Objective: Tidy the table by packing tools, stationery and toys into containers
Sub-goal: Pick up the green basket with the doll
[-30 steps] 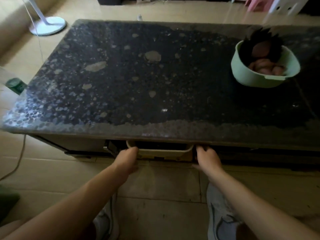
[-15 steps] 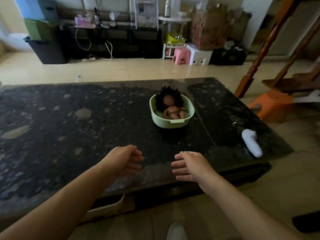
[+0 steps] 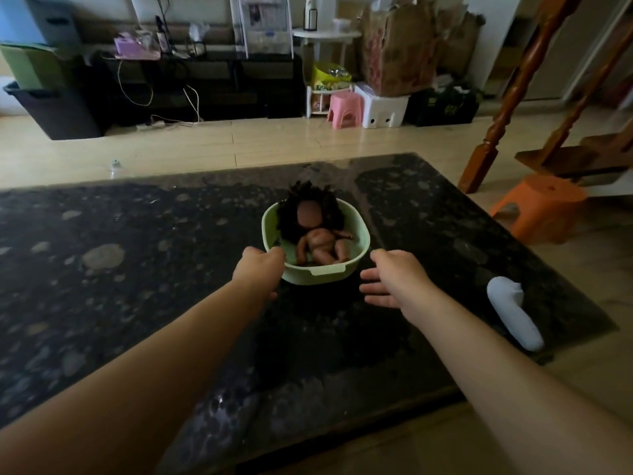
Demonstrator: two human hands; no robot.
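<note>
Half a second ago both your hands hovered over the near edge of the worktop (image 3: 137, 269), loosely curled and well short of the bowl. Now both arms are stretched out to it.

Your left hand (image 3: 260, 269) has reached the near left corner of the green bowl (image 3: 356, 269). Its fingers are curled at the rim and cover it there. Whether they have closed round the rim cannot be told from this angle.

Your right hand (image 3: 390, 279) has come up just beside the near right corner. Its fingers are straight and spread, the palm faces the bowl, and it holds nothing. It does not appear to touch the bowl yet.

For the task this reads as the start of a two-handed lift. The toy is already packed, so the bowl itself is likely the thing to carry off next.

The bowl sits near the middle of the worktop, with a small tab handle on the edge facing you. The doll (image 3: 318, 241) lies on its back inside. Its long axis runs from far to near, leaning slightly: the dark-haired head points away from you and a little left, the legs point towards you and a little right.

Further right, near the worktop's right edge and well apart from the bowl, lies a white elongated object (image 3: 513, 313). Its long axis runs from far left to near right.
</note>
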